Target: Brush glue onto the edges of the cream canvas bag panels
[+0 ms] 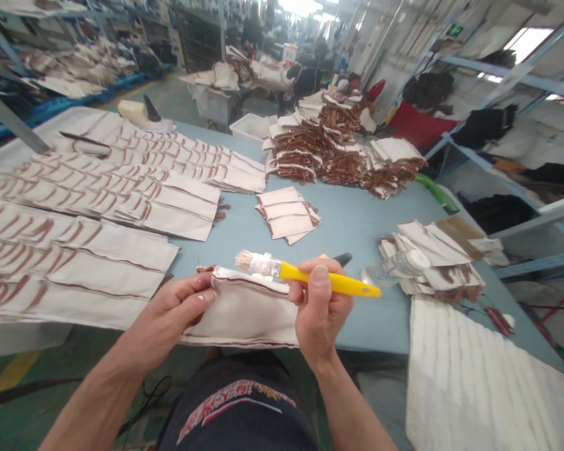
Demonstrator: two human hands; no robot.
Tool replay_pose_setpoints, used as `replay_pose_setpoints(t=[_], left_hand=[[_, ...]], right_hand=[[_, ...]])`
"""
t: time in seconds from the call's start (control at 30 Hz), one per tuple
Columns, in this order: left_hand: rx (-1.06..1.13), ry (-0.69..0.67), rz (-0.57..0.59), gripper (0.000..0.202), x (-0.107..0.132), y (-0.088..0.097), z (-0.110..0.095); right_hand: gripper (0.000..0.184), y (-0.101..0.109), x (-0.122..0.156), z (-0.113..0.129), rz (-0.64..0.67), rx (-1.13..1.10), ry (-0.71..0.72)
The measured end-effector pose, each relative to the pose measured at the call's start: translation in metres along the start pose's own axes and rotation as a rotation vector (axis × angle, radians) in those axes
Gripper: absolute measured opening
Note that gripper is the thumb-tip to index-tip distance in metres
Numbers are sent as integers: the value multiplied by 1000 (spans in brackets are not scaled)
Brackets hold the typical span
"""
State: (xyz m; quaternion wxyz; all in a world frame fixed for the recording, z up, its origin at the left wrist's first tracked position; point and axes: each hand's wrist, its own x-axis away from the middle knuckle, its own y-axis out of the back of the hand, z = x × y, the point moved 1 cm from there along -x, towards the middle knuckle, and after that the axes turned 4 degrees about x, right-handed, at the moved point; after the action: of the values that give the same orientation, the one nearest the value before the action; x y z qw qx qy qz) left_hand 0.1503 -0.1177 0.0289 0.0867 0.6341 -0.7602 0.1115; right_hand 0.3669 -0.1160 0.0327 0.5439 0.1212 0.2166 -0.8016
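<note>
My left hand point(181, 307) pinches the upper left corner of a cream fabric piece with brown edging point(254, 313), which lies at the table's near edge. In my right hand point(322, 304) is a paintbrush with a yellow handle point(352, 285), held level with its bristles pointing left. The bristles point(247, 260) are just above the fabric's upper edge; whether they touch it I cannot tell. Whitish material or wrapping covers the brush near its ferrule. Behind my right hand, the dark tip of some object point(343, 259) shows on the table.
Overlapping rows of cream pieces point(98, 232) cover the table's left side. A small stack point(286, 213) lies mid-table. Piled brown-edged pieces point(324, 144) stand at the back. To the right are a clear bottle point(397, 263), another pile point(432, 244) and white padded sheets point(474, 376).
</note>
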Motion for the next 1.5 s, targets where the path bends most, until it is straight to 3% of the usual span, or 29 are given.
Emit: replay_pose_setpoints(t=[0.2,0.3,0.5,0.7,0.9,1.03,1.2,1.27,1.4,1.5], left_hand=[[93,70,-4,41,-7,-1,2],[128,79,31,40,-11,-3,2],[254,144,32,39,-14,-13,-7],[208,144,25,37,-18,-11,-8],[140,86,55,30,-23,-4,-4],[129,118,43,33,-28,-4,-5],[155,123,86,27,-32,-2,-7],[188,123,104,27,-33,-3,-8],[215,116,109,37,-32,-2,-13],[173,78,82,48,-29,11,-13]], right_hand=[[25,8,4,0,236,154,244],[29,6,2,-9,235,297,348],[21,9,2,-10,162,222,434],[19,-1,-6,-9,307,284,575],[14,3,-8,-11,236,265,498],[20,1,-8,-15,309,304,484],[17,-3,-20,-30,163,409,442],[17,-8,-23,-35,188,482,464],[24,-24,-26,-45,280,603,417],[29,-32,-33,-47,241,604,371]])
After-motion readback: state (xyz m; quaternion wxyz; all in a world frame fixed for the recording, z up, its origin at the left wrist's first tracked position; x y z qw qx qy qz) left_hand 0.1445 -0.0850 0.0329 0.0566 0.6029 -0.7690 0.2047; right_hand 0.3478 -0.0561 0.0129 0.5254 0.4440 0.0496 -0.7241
